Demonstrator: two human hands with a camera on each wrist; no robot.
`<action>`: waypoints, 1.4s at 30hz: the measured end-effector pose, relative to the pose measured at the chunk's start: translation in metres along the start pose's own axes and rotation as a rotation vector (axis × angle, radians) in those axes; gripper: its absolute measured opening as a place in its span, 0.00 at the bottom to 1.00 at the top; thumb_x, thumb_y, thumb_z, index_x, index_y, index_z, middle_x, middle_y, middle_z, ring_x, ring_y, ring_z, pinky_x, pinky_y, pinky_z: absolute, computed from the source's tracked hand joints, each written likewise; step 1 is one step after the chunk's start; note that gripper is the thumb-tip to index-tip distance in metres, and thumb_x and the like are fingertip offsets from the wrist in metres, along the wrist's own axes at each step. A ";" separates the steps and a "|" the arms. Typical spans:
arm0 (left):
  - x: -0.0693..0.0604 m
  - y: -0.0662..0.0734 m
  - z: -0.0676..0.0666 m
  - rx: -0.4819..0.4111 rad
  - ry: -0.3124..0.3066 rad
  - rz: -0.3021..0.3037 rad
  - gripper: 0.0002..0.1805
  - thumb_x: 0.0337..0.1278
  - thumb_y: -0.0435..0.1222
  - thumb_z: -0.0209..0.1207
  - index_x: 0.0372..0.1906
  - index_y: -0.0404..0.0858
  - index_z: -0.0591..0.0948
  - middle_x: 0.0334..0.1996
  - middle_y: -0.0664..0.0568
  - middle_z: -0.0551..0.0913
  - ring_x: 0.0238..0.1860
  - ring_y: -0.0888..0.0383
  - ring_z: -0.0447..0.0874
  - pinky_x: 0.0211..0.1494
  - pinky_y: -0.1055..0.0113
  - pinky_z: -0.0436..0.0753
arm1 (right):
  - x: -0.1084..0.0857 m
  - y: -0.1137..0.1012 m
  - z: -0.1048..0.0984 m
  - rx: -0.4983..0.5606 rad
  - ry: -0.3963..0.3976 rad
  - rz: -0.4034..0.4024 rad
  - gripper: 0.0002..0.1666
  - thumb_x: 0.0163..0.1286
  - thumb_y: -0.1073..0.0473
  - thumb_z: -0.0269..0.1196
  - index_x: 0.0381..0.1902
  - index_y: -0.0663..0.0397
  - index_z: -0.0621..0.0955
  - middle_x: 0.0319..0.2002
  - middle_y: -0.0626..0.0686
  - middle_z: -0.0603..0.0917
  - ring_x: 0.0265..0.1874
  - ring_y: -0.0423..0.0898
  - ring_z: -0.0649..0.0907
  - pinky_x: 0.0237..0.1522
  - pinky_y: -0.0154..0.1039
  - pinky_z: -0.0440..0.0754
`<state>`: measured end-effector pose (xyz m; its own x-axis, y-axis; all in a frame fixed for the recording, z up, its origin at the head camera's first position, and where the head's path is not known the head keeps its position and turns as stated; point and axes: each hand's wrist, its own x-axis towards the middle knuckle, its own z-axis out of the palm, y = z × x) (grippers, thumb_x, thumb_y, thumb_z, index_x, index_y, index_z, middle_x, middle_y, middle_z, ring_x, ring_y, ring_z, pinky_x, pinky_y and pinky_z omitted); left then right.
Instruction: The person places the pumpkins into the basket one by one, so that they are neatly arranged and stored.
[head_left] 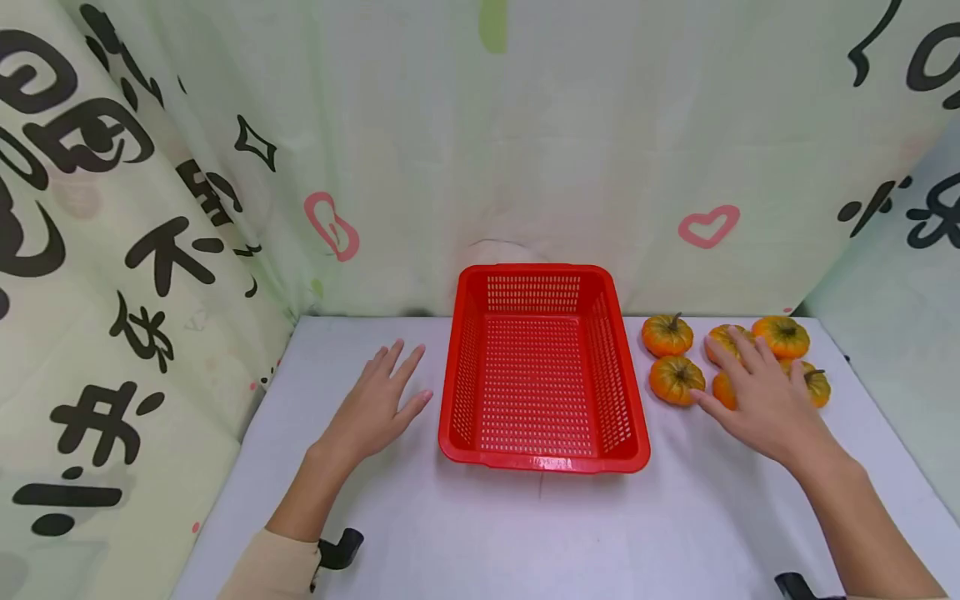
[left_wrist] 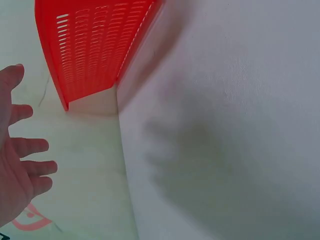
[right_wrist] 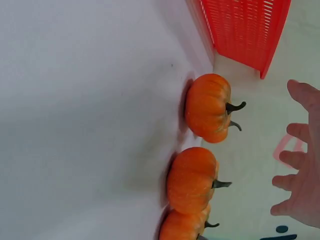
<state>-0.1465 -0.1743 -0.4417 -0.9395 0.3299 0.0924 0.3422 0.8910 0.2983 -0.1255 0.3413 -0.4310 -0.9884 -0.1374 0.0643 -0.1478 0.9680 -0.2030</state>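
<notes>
Several small orange pumpkins [head_left: 677,380] with dark stems stand grouped on the right side of the table. Above them hovers my right hand [head_left: 768,404], fingers spread and holding nothing; it hides part of the group. In the right wrist view, a gap shows between that hand [right_wrist: 306,165] and the nearest pumpkin [right_wrist: 207,107]. A red plastic basket [head_left: 543,462] with perforated walls sits mid-table, with nothing inside. To its left, my left hand [head_left: 375,408] is held over the table with loosely spread fingers, apart from the basket and gripping nothing.
A white table [head_left: 495,533] carries everything. Behind it and along the left hangs a pale curtain [head_left: 420,167] with black characters and pink hearts, close to the table's back edge. The basket stands between the two hands.
</notes>
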 end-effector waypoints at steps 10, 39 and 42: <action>0.005 0.005 0.005 -0.108 -0.035 0.012 0.39 0.71 0.54 0.58 0.82 0.52 0.61 0.80 0.41 0.62 0.78 0.38 0.61 0.66 0.38 0.78 | -0.004 0.028 0.002 0.104 0.062 0.001 0.54 0.67 0.40 0.68 0.81 0.55 0.58 0.79 0.70 0.55 0.77 0.73 0.53 0.68 0.83 0.47; 0.022 0.010 0.038 -0.320 0.036 0.112 0.34 0.69 0.45 0.61 0.78 0.48 0.69 0.80 0.48 0.63 0.77 0.44 0.66 0.61 0.44 0.84 | -0.018 0.105 -0.008 0.349 0.027 0.298 0.60 0.75 0.41 0.62 0.83 0.60 0.39 0.80 0.74 0.37 0.76 0.79 0.43 0.61 0.84 0.53; 0.022 0.011 0.039 -0.326 0.046 0.122 0.34 0.69 0.45 0.61 0.77 0.47 0.69 0.81 0.49 0.62 0.78 0.45 0.65 0.62 0.44 0.84 | -0.020 0.116 -0.005 0.364 0.019 0.344 0.60 0.75 0.40 0.60 0.83 0.60 0.38 0.80 0.75 0.36 0.76 0.80 0.43 0.60 0.85 0.55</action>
<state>-0.1632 -0.1452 -0.4730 -0.8942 0.4070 0.1863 0.4359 0.6969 0.5695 -0.1232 0.4572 -0.4512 -0.9817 0.1840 -0.0495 0.1811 0.8197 -0.5435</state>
